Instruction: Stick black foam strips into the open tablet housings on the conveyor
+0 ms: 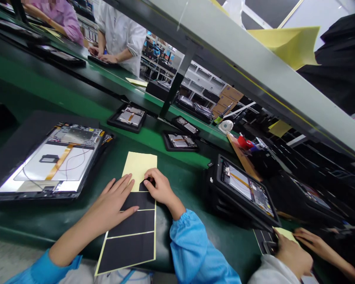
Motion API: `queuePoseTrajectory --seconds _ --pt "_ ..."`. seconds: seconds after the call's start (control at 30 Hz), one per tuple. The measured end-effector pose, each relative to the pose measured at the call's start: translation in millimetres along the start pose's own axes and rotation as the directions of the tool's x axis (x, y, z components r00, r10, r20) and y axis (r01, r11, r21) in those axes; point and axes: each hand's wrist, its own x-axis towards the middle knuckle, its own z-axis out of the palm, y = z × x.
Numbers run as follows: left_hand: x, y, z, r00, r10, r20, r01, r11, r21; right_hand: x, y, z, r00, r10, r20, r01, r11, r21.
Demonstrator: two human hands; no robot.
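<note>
Sheet: yellow backing sheet (138,165) runs six to twelve o'clock on the counter (77,102).
Left hand (112,201): flat, holding the sheet down.
Right hand (158,185): grip pinched on black pad (142,186) corner at twelve o'clock.

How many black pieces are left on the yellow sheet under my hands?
4: three whole black pieces run down the yellow sheet, and a fourth is partly lifted under the right hand; the left hand may cover some.
</note>
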Motion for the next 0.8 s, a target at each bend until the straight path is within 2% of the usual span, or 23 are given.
queuePoseTrajectory --seconds 0.23,0.47,0.57,0.67,0.8 --pt "11 -3 -21.4 0.983 0.001 0.185 -0.001 1.0 0.001 -9 -4 -5 0.99 -0.126 -0.062 0.127 0.992 0.004" --pt "18 -11 -28.6 0.971 0.034 0.235 -0.032 0.999 -0.013 -21 -18 -18 0.975 -0.203 -0.086 0.203 0.979 -0.005" --pt "22 -12 -32.9 0.963 0.035 0.265 -0.034 0.999 -0.007 -29 -33 -30 0.968 -0.22 -0.12 0.22 0.975 -0.013" --pt "30 -7 -44.8 0.942 0.037 0.333 -0.04 0.999 0.003 -38 -55 -49 0.968 -0.22 -0.124 0.222 0.975 0.006" --pt "50 13 -68.9 0.9 0.034 0.435 -0.056 0.998 0.037 -44 -88 -72 0.97 -0.237 -0.045 0.239 0.97 0.042"
